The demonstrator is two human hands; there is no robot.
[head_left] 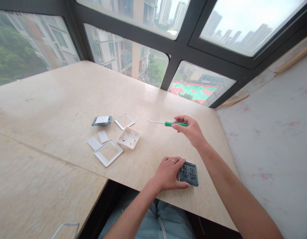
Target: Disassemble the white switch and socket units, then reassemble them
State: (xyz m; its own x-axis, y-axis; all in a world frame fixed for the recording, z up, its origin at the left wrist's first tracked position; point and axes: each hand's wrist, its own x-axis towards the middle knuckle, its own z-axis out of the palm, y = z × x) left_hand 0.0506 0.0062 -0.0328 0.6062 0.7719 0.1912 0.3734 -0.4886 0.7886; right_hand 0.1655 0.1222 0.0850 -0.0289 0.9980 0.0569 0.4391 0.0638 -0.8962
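Observation:
My left hand is closed around the left side of a wall switch, its thumb along the near edge and fingers over the far edge. The switch lies on the table with its dark grey face, screws and slots upward. Farther back, my right hand grips a screwdriver by its green handle. Its thin metal shaft points left, above the tabletop and apart from the switch.
On the table, left of my hands, lie a white mounting box, a white frame, a thinner frame, two white plates and a grey-edged socket module. Windows line the back; a papered wall stands right.

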